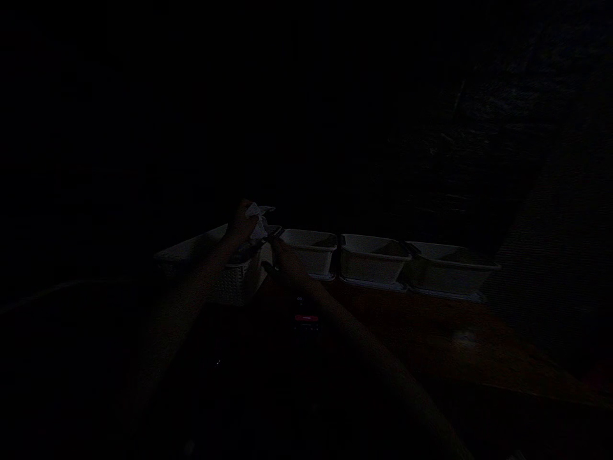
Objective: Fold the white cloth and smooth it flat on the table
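The picture is very dark. My left hand (pixel 242 222) is closed on a crumpled pale, thin piece (pixel 258 223), perhaps cloth or plastic; its kind is not clear. It is held above the far right corner of a pale woven-sided basket (pixel 233 285). My right hand (pixel 286 259) is by the right side of that basket, with its thumb apart from the fingers. The fingertips are close to the rim and hard to make out, and I see nothing held there. What lies inside the basket is lost in shadow.
Three pale bins, a left one (pixel 311 259), a middle one (pixel 373 265) and a right one (pixel 447 275), stand in a row on a brown wooden table (pixel 431 326). A small lit screen with a red bar (pixel 306 318) lies nearer me, between my forearms.
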Tool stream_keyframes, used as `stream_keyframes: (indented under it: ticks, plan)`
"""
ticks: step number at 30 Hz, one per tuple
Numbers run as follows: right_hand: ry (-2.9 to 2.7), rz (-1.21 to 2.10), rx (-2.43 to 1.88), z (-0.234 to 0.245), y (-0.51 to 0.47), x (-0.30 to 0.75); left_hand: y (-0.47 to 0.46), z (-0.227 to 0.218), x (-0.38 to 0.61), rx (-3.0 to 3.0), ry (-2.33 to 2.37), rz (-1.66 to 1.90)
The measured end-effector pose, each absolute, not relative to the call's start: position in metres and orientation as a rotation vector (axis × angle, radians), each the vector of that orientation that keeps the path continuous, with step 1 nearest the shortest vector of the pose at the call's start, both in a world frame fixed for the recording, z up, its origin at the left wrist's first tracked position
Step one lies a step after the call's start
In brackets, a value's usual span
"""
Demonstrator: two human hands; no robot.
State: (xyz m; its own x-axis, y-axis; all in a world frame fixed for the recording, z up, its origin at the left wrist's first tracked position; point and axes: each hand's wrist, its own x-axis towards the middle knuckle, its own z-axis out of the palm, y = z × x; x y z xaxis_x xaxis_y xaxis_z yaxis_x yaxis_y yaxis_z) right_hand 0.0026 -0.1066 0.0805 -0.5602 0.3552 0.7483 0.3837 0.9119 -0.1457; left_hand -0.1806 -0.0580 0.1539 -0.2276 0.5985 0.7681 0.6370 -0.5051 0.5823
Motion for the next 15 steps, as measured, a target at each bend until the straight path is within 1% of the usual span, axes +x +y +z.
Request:
stream_keyframes:
  ticks: [3, 5, 7, 11, 13, 15]
  plan:
    - [-1.953, 0.063, -0.592, 0.094, -0.106, 0.045, -0.074, 0.168, -0.134, -1.961, -1.290, -2.013]
    - [-1.897, 0.104, -0.571, 0.098, -0.104, 0.074, -0.083, 0.171, -0.100, -2.166, -1.201, -2.049]
    - [-1.874, 0.212, -0.564, 0.096, -0.102, 0.100, -0.090, 0.167, -0.067, -2.439, -1.171, -2.097]
    - [-1.821, 0.668, -0.566, 0.078, -0.100, 0.136, -0.100, 0.152, -0.009, -2.851, -1.110, -2.251]
    - [-1.768, 0.890, -0.563, 0.067, -0.098, 0.152, -0.101, 0.142, 0.010, -2.926, -1.083, -2.276]
    - [-1.717, 1.004, -0.626, 0.059, -0.095, 0.171, -0.098, 0.130, 0.021, -2.960, -1.075, -2.238]
